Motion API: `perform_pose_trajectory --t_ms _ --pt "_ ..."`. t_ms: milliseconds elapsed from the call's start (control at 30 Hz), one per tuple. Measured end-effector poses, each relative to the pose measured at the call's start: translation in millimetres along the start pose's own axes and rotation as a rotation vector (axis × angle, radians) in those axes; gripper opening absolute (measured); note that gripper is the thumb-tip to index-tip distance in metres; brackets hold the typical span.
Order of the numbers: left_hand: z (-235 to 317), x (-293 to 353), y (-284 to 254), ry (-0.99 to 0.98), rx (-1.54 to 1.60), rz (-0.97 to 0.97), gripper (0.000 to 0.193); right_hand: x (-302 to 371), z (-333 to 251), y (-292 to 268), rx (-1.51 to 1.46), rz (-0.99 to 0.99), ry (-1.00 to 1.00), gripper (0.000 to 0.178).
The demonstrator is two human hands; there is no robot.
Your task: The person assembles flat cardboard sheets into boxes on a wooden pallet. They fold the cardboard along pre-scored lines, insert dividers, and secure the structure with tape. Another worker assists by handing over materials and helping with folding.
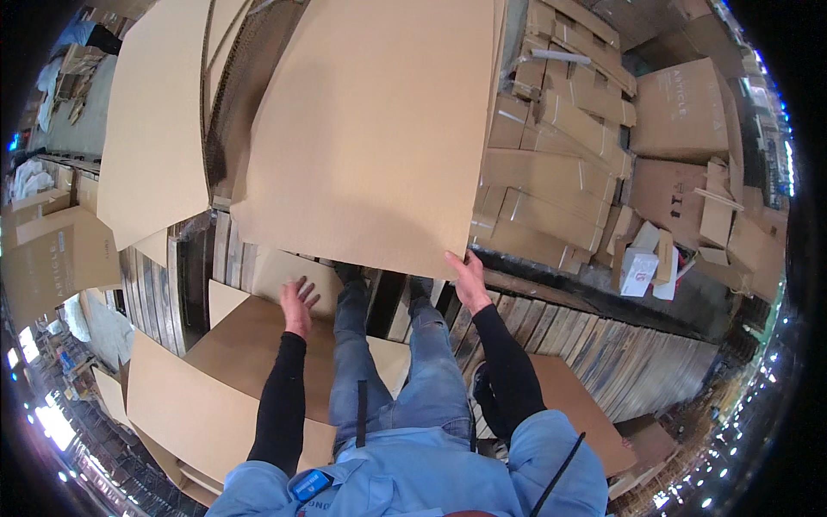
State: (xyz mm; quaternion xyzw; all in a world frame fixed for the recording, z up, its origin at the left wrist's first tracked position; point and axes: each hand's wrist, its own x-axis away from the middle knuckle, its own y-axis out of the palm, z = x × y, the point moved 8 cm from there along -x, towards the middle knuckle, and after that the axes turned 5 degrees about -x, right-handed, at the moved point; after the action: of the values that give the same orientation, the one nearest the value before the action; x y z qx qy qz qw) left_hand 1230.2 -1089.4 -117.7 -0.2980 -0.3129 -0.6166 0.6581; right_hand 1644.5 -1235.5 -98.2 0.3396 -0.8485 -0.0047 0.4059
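Observation:
A large flat sheet of brown cardboard (370,129) leans up in front of me. My right hand (468,277) grips its lower right corner, fingers wrapped around the edge. My left hand (297,303) hovers open, fingers spread, just below the sheet's lower edge and above smaller cardboard pieces (276,271) on the pallet. My legs in blue jeans (405,379) stand between my arms on wooden slats.
More big cardboard sheets (155,121) lean at the left. Flattened boxes (560,172) are heaped at the right with a small white carton (637,269). Wooden pallets (594,340) lie underfoot, and cardboard sheets (198,405) lie at lower left.

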Motion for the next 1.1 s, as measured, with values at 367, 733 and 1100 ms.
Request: perform_pose_trajectory --t_ms 367,733,1100 --pt "213 72 -12 0.369 0.704 -0.022 0.093 202 -253 14 0.165 -0.216 0.103 0.047" --pt "277 3 -9 0.675 -0.369 0.310 0.022 128 -157 -10 0.254 -0.009 -0.082 0.047" --pt "137 -11 -9 0.473 -0.288 0.158 0.047 9 -27 5 0.337 0.054 0.117 0.061"
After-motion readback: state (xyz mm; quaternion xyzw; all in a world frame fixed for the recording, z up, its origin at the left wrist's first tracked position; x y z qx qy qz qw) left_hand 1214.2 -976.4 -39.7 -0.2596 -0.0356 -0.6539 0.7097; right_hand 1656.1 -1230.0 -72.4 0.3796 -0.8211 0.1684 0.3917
